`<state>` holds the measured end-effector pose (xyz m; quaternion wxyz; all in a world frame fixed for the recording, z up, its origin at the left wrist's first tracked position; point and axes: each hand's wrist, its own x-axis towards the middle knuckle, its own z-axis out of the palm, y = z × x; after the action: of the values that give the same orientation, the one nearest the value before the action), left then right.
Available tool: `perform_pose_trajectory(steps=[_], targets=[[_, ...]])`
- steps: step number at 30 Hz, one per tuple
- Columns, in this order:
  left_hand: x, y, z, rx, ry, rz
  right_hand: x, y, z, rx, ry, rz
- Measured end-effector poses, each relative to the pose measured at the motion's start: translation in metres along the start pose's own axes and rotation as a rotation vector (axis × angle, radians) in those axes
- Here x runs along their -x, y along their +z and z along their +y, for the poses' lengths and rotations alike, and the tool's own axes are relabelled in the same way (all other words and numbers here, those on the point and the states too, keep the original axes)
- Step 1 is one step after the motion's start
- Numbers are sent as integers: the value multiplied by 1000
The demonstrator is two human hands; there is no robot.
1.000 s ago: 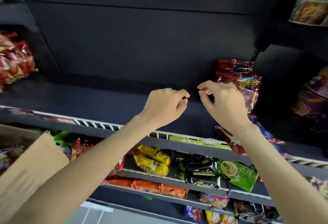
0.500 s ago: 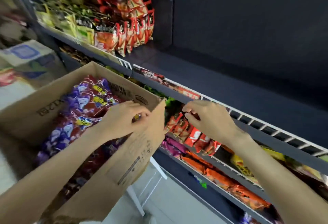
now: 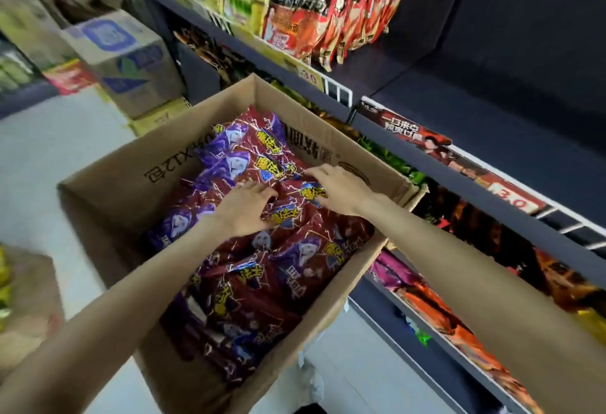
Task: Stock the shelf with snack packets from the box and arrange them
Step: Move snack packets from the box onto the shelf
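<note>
- We have both hands down inside the cardboard box (image 3: 108, 190), which stands open on the floor just left of the shelf (image 3: 492, 112).
- Our left hand (image 3: 244, 213) lies palm-down on the red and purple snack packets (image 3: 295, 259) near the box's middle, fingers spread and curling over one packet; we cannot tell whether it is truly gripped.
- Our right hand (image 3: 341, 189) rests beside it, toward the box's shelf-side wall, fingers apart and pressing on a packet, nothing clamped.
- The packets fill the box in a loose heap.
- Beyond the box's far corner, red noodle bags (image 3: 344, 20) stand on the shelf.
- Right of the box, that shelf's board is bare and dark.
</note>
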<state>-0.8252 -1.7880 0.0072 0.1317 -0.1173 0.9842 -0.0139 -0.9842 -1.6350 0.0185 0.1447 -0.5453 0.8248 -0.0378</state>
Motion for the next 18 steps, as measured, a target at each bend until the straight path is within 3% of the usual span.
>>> perform_pose_trajectory(steps=[4, 11, 15, 18], targets=[[-14, 19, 12, -106, 5, -92, -23, 17, -2, -7, 58, -136], [-6, 25, 18, -43, 191, -4, -8, 18, 5, 58, -15, -199], [6, 13, 23, 57, 260, -9, 9, 4, 5, 79, -71, -176], [20, 8, 31, 6, 380, 157, 30, -20, 3, 62, -76, -65]])
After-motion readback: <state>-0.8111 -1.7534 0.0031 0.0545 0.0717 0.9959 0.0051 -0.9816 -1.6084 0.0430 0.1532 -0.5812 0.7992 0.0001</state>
